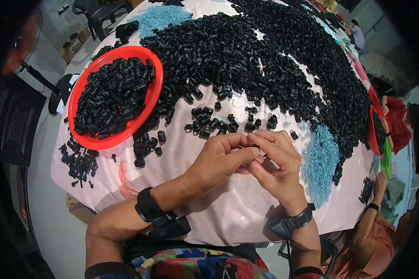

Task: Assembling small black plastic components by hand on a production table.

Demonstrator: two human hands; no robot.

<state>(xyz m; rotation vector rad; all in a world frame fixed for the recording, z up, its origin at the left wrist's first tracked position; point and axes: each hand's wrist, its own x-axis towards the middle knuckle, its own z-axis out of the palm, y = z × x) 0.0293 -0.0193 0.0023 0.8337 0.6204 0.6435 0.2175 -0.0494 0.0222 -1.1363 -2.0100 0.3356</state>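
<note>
Pale cloth covers our worktop (228, 209), heaped with small black plastic pieces (265, 60). We bring our left hand (219, 160) and right hand (277, 160) together just above it, fingertips pinched on something tiny; what, we cannot tell. Loose pieces (219, 123) lie just beyond for easy picking, and a red tray (151, 95) to our left holds more.
</note>
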